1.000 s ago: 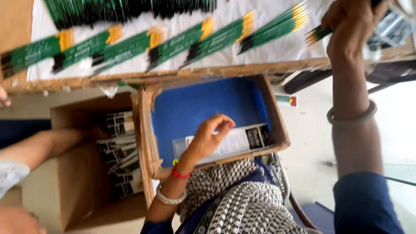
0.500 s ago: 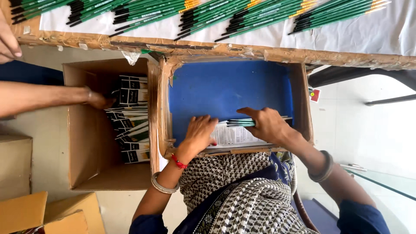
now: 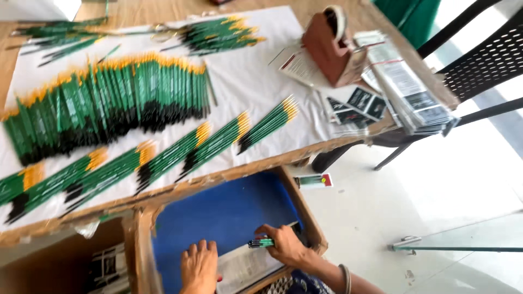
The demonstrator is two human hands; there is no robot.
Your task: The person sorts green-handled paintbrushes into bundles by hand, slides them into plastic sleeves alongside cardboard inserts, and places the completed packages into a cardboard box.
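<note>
A small bundle of green pencils (image 3: 260,243) is gripped in the right hand (image 3: 284,245), the fingers closed around one end, low inside a cardboard box (image 3: 310,226) lined with blue; the bundle is held just above a white packet (image 3: 245,267) that lies on the box's floor; the left hand (image 3: 199,267) is laid flat, fingers spread and holding nothing, on the blue lining beside that packet; a metal bangle (image 3: 345,277) is worn on the right wrist; to the left of the box a second open carton (image 3: 65,261) is seen, with black-and-white packets (image 3: 109,267) stacked inside it; above both boxes the edge of a wooden table (image 3: 229,177) is seen, covered by a white sheet (image 3: 245,81); on the sheet several bundles of green pencils with yellow ends (image 3: 218,142) are laid out side by side at a slant, and behind them a wide row of loose pencils (image 3: 109,103) is spread; a brown tape dispenser (image 3: 332,46) is set near the table's far right corner, with clear sleeves (image 3: 408,90) piled beside it; a dark plastic chair (image 3: 479,71) is placed to the right of the table, on a pale floor (image 3: 436,196).
</note>
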